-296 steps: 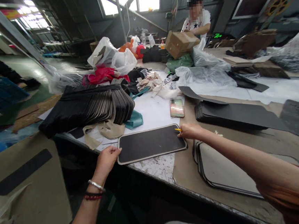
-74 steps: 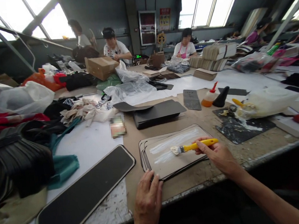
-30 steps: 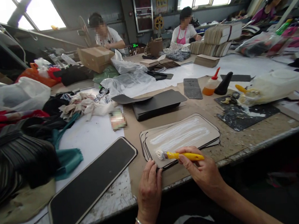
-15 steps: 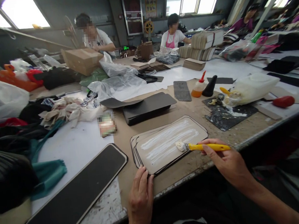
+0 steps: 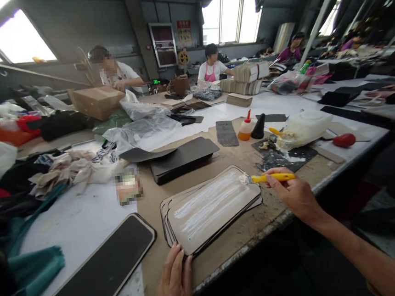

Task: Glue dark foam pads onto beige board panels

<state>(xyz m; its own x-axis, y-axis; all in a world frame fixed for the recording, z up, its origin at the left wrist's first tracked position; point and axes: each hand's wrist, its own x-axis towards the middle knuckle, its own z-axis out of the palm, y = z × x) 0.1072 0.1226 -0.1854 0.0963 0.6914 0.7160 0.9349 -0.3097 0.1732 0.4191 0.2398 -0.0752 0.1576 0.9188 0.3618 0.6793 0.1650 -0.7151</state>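
Observation:
My right hand [image 5: 293, 195] is closed around the yellow handle of a brush [image 5: 276, 177]. The bristles, caked with whitish paste, touch the far right part of a beige panel [image 5: 221, 229] with rounded corners and a dark edge. White streaks of paste run lengthwise across that panel, which lies on top of a slightly fanned stack of similar ones. My left hand [image 5: 173, 281] rests its outstretched fingertips on the near left corner of the stack, gripping nothing.
Beyond the stack lie dark grey panels [image 5: 184, 158]. A long black panel [image 5: 100, 267] is at left. On the right, a paste-filled plastic jug [image 5: 308, 127] lies on a smeared black board [image 5: 288, 158], near a glue bottle [image 5: 246, 127]. Co-workers sit across the table.
The brush has moved toward the panel's far right end, and the white streaks cover more of it. My left hand stays at the corner. The camera view has shifted.

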